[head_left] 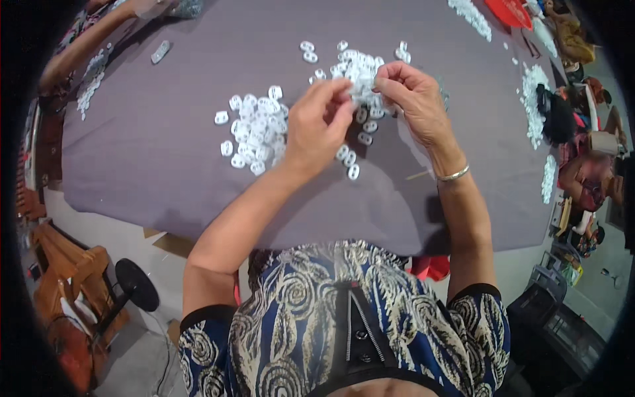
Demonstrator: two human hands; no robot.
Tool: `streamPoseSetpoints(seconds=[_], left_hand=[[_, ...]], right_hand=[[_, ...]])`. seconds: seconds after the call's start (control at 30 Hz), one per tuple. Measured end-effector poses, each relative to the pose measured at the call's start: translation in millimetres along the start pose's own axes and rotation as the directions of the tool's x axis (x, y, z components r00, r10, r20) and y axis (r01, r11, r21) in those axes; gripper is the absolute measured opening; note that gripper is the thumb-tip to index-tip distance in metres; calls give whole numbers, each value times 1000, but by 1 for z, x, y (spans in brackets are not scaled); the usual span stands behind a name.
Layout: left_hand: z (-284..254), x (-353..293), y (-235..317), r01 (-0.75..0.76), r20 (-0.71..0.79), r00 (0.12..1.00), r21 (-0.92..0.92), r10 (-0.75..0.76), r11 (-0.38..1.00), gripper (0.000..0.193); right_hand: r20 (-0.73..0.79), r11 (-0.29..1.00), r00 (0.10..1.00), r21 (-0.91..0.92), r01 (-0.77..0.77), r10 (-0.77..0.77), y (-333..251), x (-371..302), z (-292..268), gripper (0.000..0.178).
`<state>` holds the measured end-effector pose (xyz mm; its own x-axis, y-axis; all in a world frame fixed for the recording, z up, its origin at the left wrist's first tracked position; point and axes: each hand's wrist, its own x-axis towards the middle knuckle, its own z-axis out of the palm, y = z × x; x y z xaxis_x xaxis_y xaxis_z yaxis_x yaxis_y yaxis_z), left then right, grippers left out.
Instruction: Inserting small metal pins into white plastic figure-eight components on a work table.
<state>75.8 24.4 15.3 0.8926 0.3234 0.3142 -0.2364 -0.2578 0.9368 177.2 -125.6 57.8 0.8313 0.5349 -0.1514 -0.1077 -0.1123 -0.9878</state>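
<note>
My left hand (317, 126) is curled, thumb and fingertips drawn together, over the right side of a heap of small white pieces (251, 132), each with two dark holes. Opposite it, my right hand (418, 100) pinches with thumb and forefinger and wears a bangle at the wrist. Between the fingertips is a pale, blurred thing (362, 91), too smeared to name. A second heap of the same pieces (357, 63) lies just beyond my fingers. Several joined or lined-up white pieces (347, 156) lie below them, partly hidden by my left hand.
A grey cloth (159, 152) covers the table. At the upper left another person's forearm (86, 53) reaches in beside a clear bag (188, 8). More white pieces (534, 106) lie along the right edge, near a black object (555, 114). A red container (509, 12) stands far right.
</note>
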Motion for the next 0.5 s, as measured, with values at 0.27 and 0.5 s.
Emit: streamPoseSetpoints(seconds=[0.27, 0.5], left_hand=[[3, -2, 13, 234, 224, 954, -137, -200, 962, 37], [7, -4, 1, 216, 169, 971, -311, -170, 926, 33]], right_hand=[[-20, 995, 997, -64, 73, -75, 14, -32, 12, 9], [-67, 982, 981, -65, 179, -184, 35, -36, 16, 6]])
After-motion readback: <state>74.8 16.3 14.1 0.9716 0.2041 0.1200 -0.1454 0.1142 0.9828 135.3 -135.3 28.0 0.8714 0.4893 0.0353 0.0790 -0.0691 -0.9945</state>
